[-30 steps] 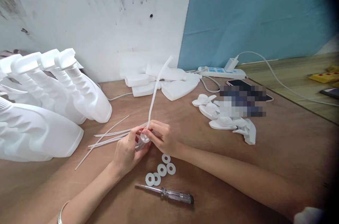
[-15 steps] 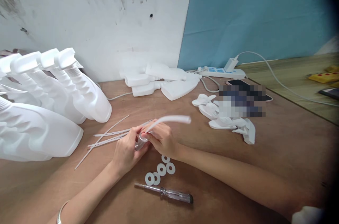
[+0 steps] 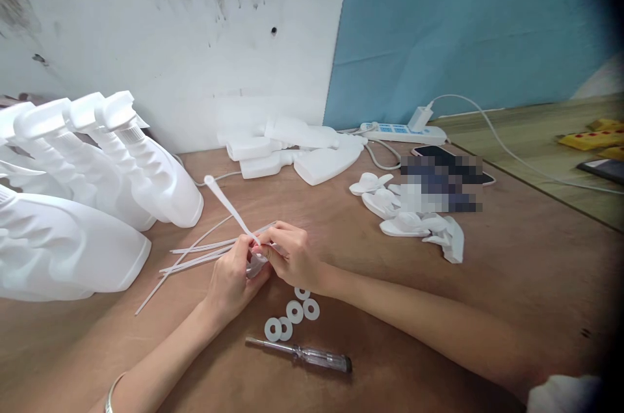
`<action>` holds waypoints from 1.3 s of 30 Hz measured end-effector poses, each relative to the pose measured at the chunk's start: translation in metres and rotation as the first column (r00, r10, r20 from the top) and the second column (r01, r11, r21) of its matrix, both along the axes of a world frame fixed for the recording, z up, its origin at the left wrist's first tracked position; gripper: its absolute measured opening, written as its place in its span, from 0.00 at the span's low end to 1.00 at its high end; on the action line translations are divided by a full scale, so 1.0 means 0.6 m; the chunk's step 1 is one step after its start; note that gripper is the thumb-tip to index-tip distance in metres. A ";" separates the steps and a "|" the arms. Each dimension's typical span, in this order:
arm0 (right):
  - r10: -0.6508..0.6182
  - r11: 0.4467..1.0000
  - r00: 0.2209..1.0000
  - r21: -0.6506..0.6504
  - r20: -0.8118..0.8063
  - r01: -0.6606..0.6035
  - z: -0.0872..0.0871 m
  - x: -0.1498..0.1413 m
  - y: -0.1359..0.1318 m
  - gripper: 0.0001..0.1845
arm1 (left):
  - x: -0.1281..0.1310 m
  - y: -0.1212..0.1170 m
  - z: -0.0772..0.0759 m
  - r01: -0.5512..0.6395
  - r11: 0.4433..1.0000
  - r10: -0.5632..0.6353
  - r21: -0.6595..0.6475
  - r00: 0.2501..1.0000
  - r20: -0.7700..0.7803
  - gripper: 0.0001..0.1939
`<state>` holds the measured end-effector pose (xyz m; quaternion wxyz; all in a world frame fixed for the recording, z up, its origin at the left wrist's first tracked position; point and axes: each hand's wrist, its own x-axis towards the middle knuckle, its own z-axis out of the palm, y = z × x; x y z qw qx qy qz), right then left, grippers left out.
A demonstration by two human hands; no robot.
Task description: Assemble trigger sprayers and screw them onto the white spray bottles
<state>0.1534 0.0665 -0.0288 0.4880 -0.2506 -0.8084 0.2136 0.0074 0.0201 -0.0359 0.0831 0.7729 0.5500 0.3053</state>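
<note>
Over the middle of the table, my left hand [image 3: 233,279] is closed around a small white plastic part [image 3: 256,263] with a round, collar-like rim; my fingers cover most of it. Against its rim, my right hand [image 3: 291,258] pinches the lower end of a white plastic tube [image 3: 229,205]. The tube slants up and to the left, its free end in the air. Just below the hands lie several white ring washers [image 3: 295,312], and nearer to me a screwdriver [image 3: 316,357] with a clear handle. More thin white tubes [image 3: 195,262] lie crossed left of my hands.
White spray bottles [image 3: 160,169] stand grouped at the left. Several white bottles [image 3: 329,162] lie by the wall. White plastic pieces [image 3: 407,224] are piled at the right, near a phone [image 3: 431,151] and a power strip [image 3: 404,133] with a cable.
The tube has swung from pointing right to pointing up and left. Both hands stay together in nearly the same place; the view has shifted slightly.
</note>
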 end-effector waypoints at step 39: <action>-0.062 0.668 0.878 -0.673 -0.475 -0.317 -0.013 -0.006 0.021 0.14 | -0.002 0.023 0.013 0.029 0.928 0.238 -0.372 0.720 0.652 0.21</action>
